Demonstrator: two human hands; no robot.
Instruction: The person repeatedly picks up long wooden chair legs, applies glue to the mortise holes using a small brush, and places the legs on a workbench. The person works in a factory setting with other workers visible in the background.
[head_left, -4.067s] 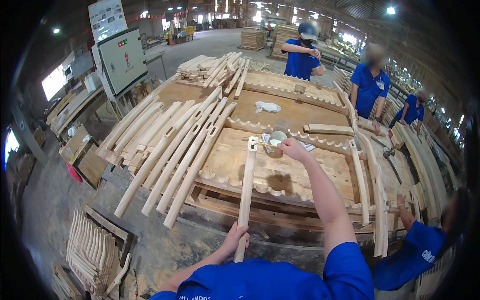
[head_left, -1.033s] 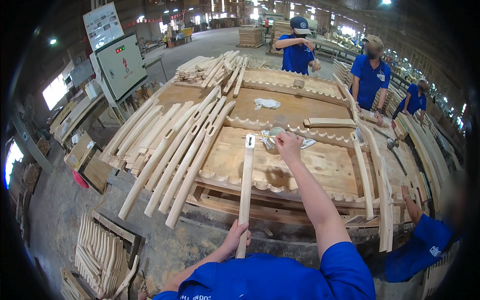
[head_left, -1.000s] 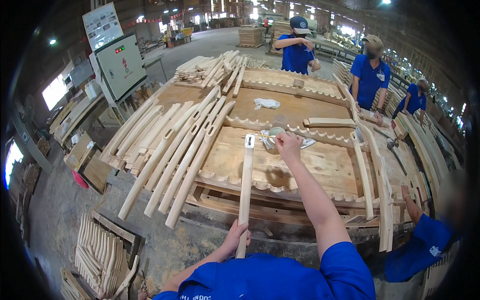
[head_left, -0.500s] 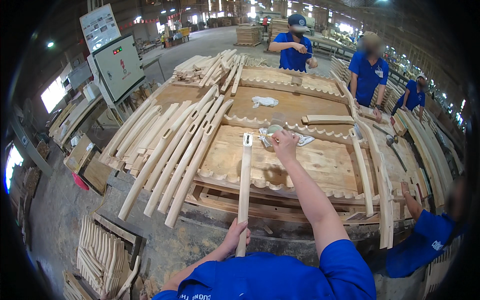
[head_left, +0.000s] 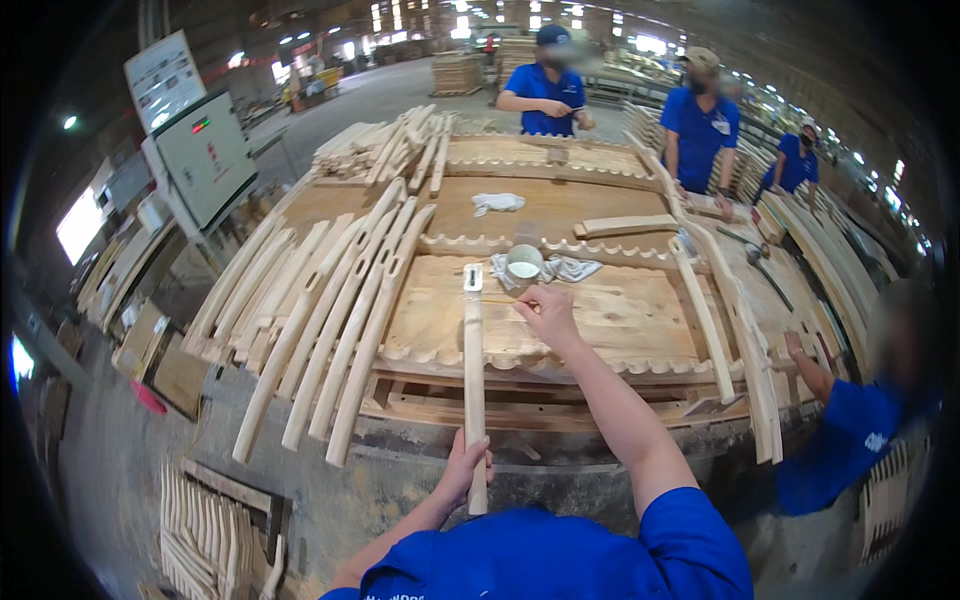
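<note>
My left hand (head_left: pixel 463 468) is wrapped round the lower end of a pale wooden bar (head_left: pixel 474 380), which points away from me over the bench edge. A slot is cut in the bar's far end. My right hand (head_left: pixel 547 314) pinches a thin yellowish stick (head_left: pixel 498 302), its tip at the bar's right side just below the slot; whether it touches, I cannot tell. Beyond that hand stands a small cup (head_left: pixel 524 262) with whitish contents, beside a crumpled white cloth (head_left: pixel 570 269).
Several slotted wooden bars (head_left: pixel 345 320) lie to the left, overhanging the bench. Scalloped wooden rails (head_left: pixel 560 247) cross the wooden bench top (head_left: pixel 600 315). A control cabinet (head_left: pixel 205 160) stands at far left. Co-workers in blue stand beyond the bench (head_left: pixel 545 95) and at right (head_left: pixel 850 440).
My right hand has come nearer to me with the stick, whose tip has gone from the bar's slotted end to just below it. The whole view has shifted slightly.
</note>
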